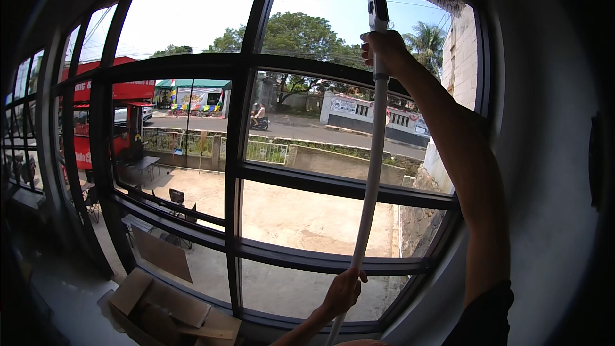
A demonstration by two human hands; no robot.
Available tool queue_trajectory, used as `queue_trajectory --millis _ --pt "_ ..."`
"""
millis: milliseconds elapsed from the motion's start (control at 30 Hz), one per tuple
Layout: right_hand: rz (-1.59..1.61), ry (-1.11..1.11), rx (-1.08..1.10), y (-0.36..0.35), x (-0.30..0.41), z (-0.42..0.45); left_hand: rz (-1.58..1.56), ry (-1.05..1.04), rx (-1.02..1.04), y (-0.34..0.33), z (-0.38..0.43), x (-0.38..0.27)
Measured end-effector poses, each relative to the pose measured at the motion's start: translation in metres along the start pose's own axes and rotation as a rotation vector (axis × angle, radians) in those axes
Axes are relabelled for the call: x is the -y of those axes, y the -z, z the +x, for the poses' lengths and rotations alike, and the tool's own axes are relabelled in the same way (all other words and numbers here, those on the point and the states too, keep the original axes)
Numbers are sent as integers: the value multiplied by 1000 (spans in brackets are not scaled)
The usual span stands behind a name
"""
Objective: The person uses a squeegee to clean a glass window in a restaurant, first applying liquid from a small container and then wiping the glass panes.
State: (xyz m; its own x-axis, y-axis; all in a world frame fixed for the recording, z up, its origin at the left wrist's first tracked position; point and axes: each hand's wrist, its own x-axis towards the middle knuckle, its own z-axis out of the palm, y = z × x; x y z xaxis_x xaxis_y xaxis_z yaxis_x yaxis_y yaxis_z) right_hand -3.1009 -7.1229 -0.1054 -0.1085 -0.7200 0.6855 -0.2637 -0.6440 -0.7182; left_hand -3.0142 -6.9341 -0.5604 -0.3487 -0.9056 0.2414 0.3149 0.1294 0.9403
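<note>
A long white pole [374, 154] runs nearly upright in front of a large window with a dark frame [307, 173]. High up, my right hand [387, 53] grips it just below a white and dark-grey handle-like section [378, 5]. My left hand [343, 290] is closed around the lower part of the pole, near the window's bottom panes. The pole's upper end passes out of the picture at the top, and its lower end is cut off at the bottom edge. What it carries at either end is hidden.
An open cardboard box [163, 305] stands on the floor at lower left, below the window. A plain wall [543, 178] rises close on the right. Beyond the glass lie a paved yard with folding chairs [177, 196], a red stall [86, 125] and a road with a motorcycle rider [260, 116].
</note>
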Motion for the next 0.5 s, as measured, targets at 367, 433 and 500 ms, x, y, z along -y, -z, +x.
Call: queue_trajectory --millis 367,433,500 --pt "4 -141 127 -33 -16 -39 -87 26 -71 13 -23 14" --pt "-30 -122 177 -37 -21 -60 -127 66 -90 12 -29 13" --pt "68 -115 245 -39 -33 -89 -168 105 -106 10 -34 10"
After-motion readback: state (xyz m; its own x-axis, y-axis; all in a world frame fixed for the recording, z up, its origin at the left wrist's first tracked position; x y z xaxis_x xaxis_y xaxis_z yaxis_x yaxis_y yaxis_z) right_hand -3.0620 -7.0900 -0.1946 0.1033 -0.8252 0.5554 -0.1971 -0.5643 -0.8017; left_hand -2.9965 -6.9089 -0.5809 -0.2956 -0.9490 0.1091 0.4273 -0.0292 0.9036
